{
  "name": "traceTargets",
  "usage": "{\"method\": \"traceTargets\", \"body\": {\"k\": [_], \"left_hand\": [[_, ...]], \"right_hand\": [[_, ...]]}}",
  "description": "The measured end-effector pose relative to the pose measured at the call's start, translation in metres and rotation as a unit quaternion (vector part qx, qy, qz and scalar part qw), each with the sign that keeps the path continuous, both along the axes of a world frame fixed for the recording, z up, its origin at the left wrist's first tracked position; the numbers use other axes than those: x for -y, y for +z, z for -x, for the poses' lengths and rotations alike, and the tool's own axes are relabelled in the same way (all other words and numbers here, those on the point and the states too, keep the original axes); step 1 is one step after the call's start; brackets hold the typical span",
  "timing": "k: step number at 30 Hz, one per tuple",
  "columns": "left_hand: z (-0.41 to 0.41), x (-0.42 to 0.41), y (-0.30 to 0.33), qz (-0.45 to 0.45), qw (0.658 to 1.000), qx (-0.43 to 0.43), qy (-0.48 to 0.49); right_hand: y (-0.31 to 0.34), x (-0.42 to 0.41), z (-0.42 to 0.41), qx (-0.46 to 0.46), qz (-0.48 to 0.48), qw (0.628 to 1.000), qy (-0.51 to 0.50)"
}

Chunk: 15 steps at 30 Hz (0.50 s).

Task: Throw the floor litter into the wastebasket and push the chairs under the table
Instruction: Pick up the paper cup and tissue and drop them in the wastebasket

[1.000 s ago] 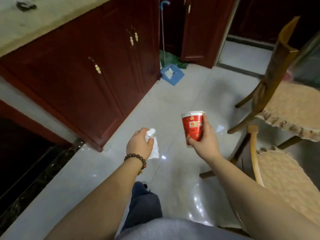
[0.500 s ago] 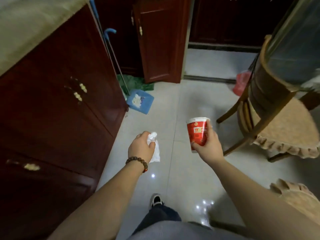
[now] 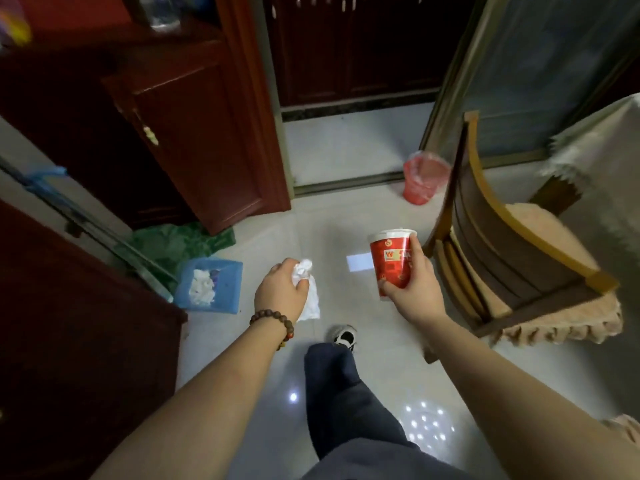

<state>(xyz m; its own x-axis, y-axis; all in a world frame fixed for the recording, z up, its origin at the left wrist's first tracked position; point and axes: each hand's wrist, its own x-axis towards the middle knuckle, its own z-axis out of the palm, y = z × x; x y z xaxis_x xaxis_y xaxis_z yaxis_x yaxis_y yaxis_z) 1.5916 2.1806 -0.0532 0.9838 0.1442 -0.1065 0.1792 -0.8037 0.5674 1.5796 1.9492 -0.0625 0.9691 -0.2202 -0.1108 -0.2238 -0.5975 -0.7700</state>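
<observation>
My left hand, with a bead bracelet at the wrist, is closed around a crumpled white tissue that hangs below the fingers. A red paper cup with a white rim is held upright in my right hand. Both hands are out in front of me above the pale tiled floor. A red wastebasket with a plastic liner stands on the floor ahead, by the sliding door frame. A wooden chair with a beige cushion stands to the right of the cup, pulled out from the table.
A blue dustpan holding white scraps lies on the floor left, beside a green cloth and a broom handle. Dark red cabinets line the left side. My leg and shoe are below the hands. A second cushion corner shows at lower right.
The view has swung forward and right. The red wastebasket is now in full sight ahead and the chair is closer. Both hands keep the same hold on the tissue and the cup.
</observation>
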Motion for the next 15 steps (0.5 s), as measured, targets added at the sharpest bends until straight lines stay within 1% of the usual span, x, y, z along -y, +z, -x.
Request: {"method": "traceTargets", "body": {"k": [3,8,11,15], "left_hand": [[-0.101,0.017,-0.005,0.001,1.000,-0.009,-0.024],[-0.260,0.055,0.009,0.005,0.997,-0.015,-0.070],[-0.334,0.079,0.015,0.005,0.995,-0.016,-0.096],[-0.419,0.111,0.014,0.001,0.991,-0.028,-0.134]], "right_hand": [[-0.003,0.017,-0.091,-0.011,-0.009,0.999,-0.031],[0.015,0.043,-0.233,-0.018,-0.001,0.998,-0.068],[0.025,0.058,-0.300,-0.015,-0.003,0.996,-0.088],[0.029,0.075,-0.370,-0.020,-0.012,0.992,-0.125]]}}
